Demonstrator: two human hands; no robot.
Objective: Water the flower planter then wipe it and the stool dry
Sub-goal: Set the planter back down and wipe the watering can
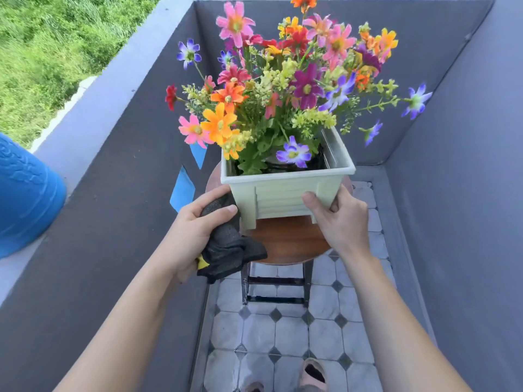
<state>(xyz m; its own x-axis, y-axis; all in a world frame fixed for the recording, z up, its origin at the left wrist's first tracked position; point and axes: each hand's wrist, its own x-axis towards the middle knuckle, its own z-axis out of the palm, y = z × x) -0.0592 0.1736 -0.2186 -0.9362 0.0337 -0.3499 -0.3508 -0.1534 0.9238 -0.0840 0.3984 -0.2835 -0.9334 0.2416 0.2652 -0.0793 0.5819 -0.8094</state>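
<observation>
A pale green square planter point(283, 193) full of bright mixed flowers point(283, 80) stands on a round brown wooden stool point(288, 239). My left hand point(195, 222) is closed around a dark grey cloth point(229, 250) and presses it against the planter's front left corner. My right hand point(336, 216) grips the planter's front right corner, thumb on the front face and fingers around its leg. The stool's back half is hidden under the planter.
Grey balcony walls point(452, 165) close in left, right and behind. A blue container point(25, 193) sits on the left ledge. Patterned floor tiles point(283, 335) run under the stool's dark metal legs point(274, 287). My feet point(311, 374) show at the bottom edge.
</observation>
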